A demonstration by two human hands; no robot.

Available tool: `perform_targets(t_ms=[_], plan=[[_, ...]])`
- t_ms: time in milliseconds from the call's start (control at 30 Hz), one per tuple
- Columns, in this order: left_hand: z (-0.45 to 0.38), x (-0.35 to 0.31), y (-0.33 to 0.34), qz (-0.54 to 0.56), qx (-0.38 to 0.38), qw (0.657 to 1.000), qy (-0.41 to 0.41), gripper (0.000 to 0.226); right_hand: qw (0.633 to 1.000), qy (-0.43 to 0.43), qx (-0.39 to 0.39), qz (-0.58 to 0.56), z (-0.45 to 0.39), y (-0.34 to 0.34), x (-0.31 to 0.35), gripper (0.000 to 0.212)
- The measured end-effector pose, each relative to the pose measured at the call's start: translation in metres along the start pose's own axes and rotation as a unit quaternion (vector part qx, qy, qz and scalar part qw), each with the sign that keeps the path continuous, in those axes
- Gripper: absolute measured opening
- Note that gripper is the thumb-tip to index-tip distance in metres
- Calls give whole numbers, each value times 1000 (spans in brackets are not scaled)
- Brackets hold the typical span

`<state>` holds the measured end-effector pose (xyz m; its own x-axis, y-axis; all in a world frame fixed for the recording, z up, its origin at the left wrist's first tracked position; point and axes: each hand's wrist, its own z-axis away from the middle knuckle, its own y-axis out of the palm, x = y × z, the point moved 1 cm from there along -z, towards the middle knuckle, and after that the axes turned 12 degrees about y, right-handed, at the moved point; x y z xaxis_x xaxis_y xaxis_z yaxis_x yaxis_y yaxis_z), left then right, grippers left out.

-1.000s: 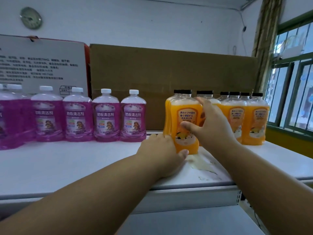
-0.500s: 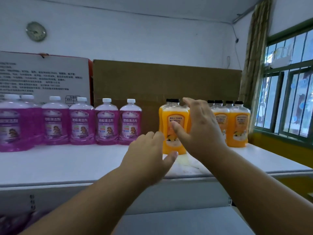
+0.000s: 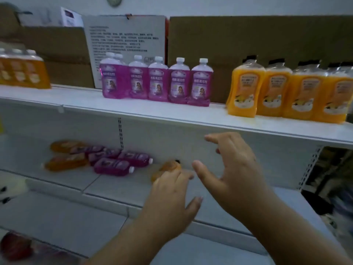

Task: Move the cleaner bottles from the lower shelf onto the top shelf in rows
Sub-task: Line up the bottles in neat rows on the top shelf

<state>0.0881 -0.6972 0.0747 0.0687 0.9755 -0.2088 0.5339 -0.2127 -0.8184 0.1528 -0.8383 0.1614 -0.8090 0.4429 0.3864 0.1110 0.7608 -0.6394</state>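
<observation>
Both hands' fingers point(image 3: 210, 139) spread, holding nothing, the orange bottle point(image 3: 169, 167) lying just beyond the left hand point(image 3: 172, 196).

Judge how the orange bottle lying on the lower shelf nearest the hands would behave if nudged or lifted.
The orange bottle lies on its side, so a nudge could well roll it along the lower shelf. It looks full of liquid, so probably heavy for its size. Its plastic may be slick; the open left hand would likely need a full wrap.
</observation>
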Motion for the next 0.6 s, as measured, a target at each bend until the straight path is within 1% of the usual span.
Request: perform_targets(t_ms=[167, 333, 400, 533, 600], plan=[[36, 53, 23, 13, 57, 997, -47, 50, 998, 39, 44, 24, 13, 49, 3, 49], [27, 117, 51, 47, 77, 993, -70, 52, 993, 95, 62, 45, 2, 104, 3, 47], [20, 144, 62, 50, 81, 993, -65, 52, 989, 117, 67, 57, -7, 129, 6, 46], [-4, 194, 86, 3, 119, 992, -44, 53, 980, 166, 68, 81, -25, 172, 12, 45], [-22, 212, 101, -29, 125, 990, -51, 57, 974, 194, 66, 98, -32, 183, 11, 47]])
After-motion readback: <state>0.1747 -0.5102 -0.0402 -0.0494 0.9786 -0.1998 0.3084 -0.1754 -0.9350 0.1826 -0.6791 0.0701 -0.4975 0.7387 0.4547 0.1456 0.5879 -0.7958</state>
